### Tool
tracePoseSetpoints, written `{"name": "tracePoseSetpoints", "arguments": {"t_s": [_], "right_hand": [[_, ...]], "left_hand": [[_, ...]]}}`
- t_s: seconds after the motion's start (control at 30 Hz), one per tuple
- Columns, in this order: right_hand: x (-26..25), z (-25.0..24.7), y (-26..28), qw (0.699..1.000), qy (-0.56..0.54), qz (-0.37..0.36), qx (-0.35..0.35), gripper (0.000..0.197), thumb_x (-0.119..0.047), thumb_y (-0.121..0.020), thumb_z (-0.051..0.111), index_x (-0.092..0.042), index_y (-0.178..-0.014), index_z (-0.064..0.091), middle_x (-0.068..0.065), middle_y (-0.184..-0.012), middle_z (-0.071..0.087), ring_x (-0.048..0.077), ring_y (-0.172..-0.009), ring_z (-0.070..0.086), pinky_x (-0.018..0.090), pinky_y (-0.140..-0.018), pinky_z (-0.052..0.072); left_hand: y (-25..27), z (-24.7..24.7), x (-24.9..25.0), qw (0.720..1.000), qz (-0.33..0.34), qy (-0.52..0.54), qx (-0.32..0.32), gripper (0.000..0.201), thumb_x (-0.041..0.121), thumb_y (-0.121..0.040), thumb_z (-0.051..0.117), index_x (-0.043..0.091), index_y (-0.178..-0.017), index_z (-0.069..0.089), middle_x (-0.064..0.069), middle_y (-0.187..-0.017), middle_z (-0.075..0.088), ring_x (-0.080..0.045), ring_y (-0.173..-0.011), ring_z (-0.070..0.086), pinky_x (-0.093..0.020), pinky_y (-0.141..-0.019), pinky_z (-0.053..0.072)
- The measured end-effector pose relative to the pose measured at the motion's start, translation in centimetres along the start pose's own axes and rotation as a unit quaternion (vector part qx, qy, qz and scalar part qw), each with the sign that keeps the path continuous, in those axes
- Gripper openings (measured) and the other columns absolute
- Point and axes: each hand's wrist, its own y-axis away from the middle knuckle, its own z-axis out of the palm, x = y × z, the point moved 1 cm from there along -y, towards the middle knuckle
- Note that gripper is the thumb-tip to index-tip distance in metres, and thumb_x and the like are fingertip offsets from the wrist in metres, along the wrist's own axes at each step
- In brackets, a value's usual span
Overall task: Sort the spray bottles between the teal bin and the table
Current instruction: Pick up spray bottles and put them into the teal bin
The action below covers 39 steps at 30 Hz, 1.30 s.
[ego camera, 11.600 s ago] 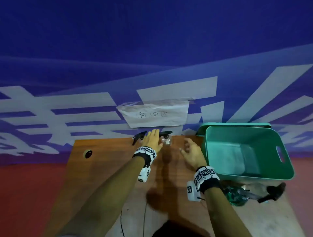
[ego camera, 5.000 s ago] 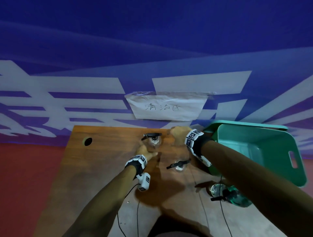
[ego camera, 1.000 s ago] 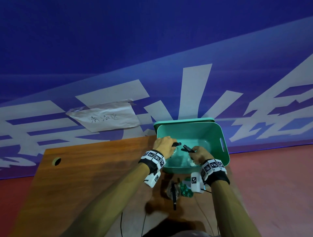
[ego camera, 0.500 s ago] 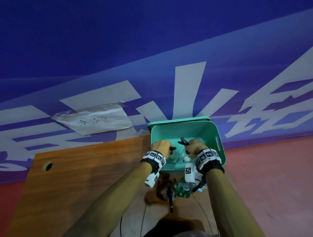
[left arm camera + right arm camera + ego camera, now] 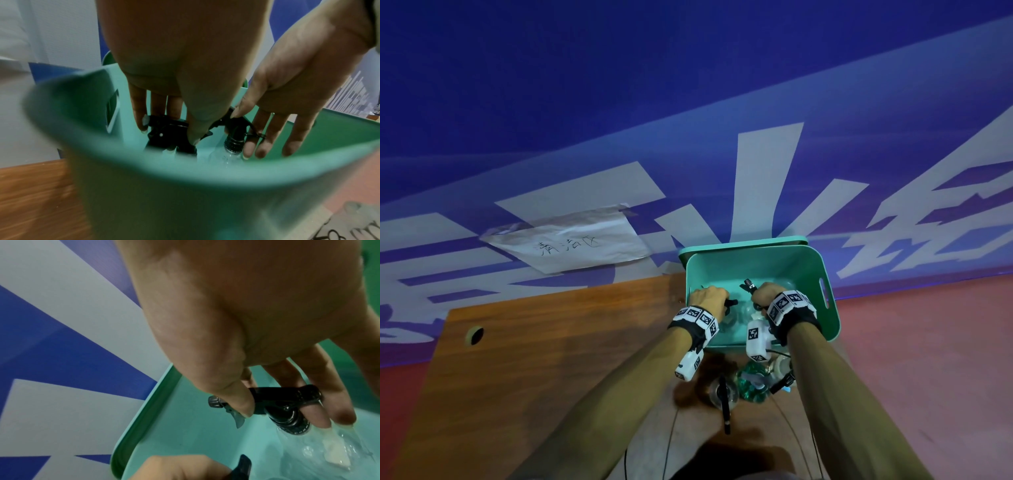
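Note:
Both hands reach into the teal bin (image 5: 828, 329) at the table's right end. My left hand (image 5: 708, 297) grips the black trigger head of a clear spray bottle (image 5: 167, 129), its thumb and fingers curled around it. Beside it, my right hand (image 5: 766, 293) pinches the black head of a second clear spray bottle (image 5: 287, 402) between thumb and fingers; its transparent body (image 5: 333, 449) hangs low near the bin floor. In the left wrist view both heads sit side by side below the bin rim (image 5: 185, 175). The lower parts of the bottles are hidden by the bin wall.
On the wooden table (image 5: 551, 342), in front of the bin, stands another clear spray bottle (image 5: 723, 394) with a long black trigger, and next to it a green bottle (image 5: 751, 380). A paper sign (image 5: 571, 245) hangs on the blue wall. Cables trail near the front edge.
Over the last second both hands have sunk a little deeper into the bin with their bottles and drawn closer together. Five seconds ago they were at the table's back.

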Motion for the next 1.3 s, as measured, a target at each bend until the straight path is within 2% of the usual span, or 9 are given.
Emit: {"name": "tracePoseSetpoints", "arguments": {"t_s": [0.1,0.23,0.43,0.7,0.87,0.97,1.07,1.2,1.3], "right_hand": [[0.4,0.4,-0.4,1.0,0.015,0.003,0.0,0.022,-0.025,-0.096,0.049,-0.008,-0.103,0.063,0.012,-0.096,0.059,0.028,-0.086,0.056,0.03,-0.072,0.04],[0.9,0.8,-0.8,1.0,-0.006,0.004,-0.013,0.021,-0.027,-0.091,0.051,-0.009,-0.093,0.062,0.013,-0.097,0.066,0.028,-0.084,0.061,0.031,-0.07,0.043],[1.3,0.3,-0.3,1.0,-0.012,0.0,-0.023,0.03,-0.032,-0.091,0.051,-0.007,-0.095,0.069,0.013,-0.095,0.069,0.026,-0.076,0.061,0.028,-0.055,0.039],[1.2,-0.9,2.5,1.0,-0.02,-0.018,-0.007,0.055,-0.05,-0.099,0.045,-0.004,-0.098,0.075,0.008,-0.087,0.067,0.015,-0.061,0.054,0.027,-0.055,0.039],[1.4,-1.8,3.6,0.999,-0.033,-0.04,0.016,0.048,-0.04,-0.099,0.047,-0.003,-0.099,0.077,0.007,-0.087,0.069,0.013,-0.06,0.054,0.025,-0.053,0.038],[1.6,-2.5,4.4,0.993,-0.101,-0.042,0.049,0.038,-0.03,-0.098,0.05,0.003,-0.106,0.068,0.014,-0.101,0.066,0.019,-0.073,0.06,0.027,-0.067,0.046],[2.0,-3.4,5.6,0.976,-0.172,-0.073,0.11,0.047,-0.035,-0.099,0.051,-0.005,-0.134,0.054,0.015,-0.134,0.057,0.032,-0.118,0.058,0.042,-0.102,0.046],[2.8,-5.1,8.1,0.95,-0.209,-0.151,0.175,0.044,-0.043,-0.099,0.051,-0.02,-0.136,0.051,0.012,-0.134,0.058,0.031,-0.114,0.062,0.047,-0.102,0.048],[4.0,-5.8,10.4,0.936,-0.207,-0.208,0.196,0.043,-0.046,-0.097,0.052,-0.023,-0.133,0.053,0.007,-0.126,0.064,0.028,-0.107,0.065,0.048,-0.094,0.053]], "left_hand": [[-0.1,-0.2,0.2,1.0,0.0,-0.002,-0.008,0.016,0.027,-0.089,0.065,0.024,-0.105,0.068,-0.007,-0.099,0.07,-0.033,-0.092,0.068,-0.036,-0.08,0.054],[-0.4,-0.1,0.2,1.0,0.004,-0.007,-0.018,0.016,0.028,-0.089,0.066,0.023,-0.104,0.071,-0.006,-0.098,0.071,-0.031,-0.092,0.068,-0.033,-0.074,0.046],[-0.4,0.1,0.3,1.0,0.004,-0.004,0.006,0.016,0.025,-0.091,0.065,0.023,-0.106,0.071,-0.005,-0.098,0.071,-0.032,-0.093,0.067,-0.033,-0.075,0.042],[0.1,-0.5,0.3,1.0,-0.008,-0.01,0.024,0.02,0.023,-0.093,0.059,0.021,-0.112,0.066,-0.009,-0.107,0.069,-0.034,-0.098,0.066,-0.038,-0.084,0.049],[0.9,-1.3,0.0,0.999,-0.011,0.007,0.036,0.023,0.02,-0.092,0.059,0.018,-0.114,0.064,-0.01,-0.11,0.07,-0.035,-0.099,0.066,-0.039,-0.088,0.05],[1.3,-1.9,-0.1,0.998,-0.006,0.038,0.049,0.038,0.02,-0.092,0.061,0.018,-0.13,0.058,-0.008,-0.126,0.064,-0.032,-0.113,0.062,-0.04,-0.098,0.048],[2.4,-3.0,-0.1,0.993,0.011,0.068,0.096,0.049,0.025,-0.094,0.061,0.019,-0.141,0.049,-0.005,-0.135,0.057,-0.028,-0.123,0.055,-0.041,-0.105,0.042],[4.6,-4.8,-0.1,0.98,0.048,0.087,0.169,0.048,0.028,-0.096,0.057,0.019,-0.142,0.047,-0.004,-0.132,0.056,-0.025,-0.123,0.053,-0.041,-0.102,0.044],[6.7,-5.3,0.1,0.971,0.071,0.12,0.196,0.04,0.031,-0.096,0.057,0.022,-0.134,0.052,0.001,-0.118,0.06,-0.022,-0.109,0.059,-0.04,-0.09,0.051]]}}
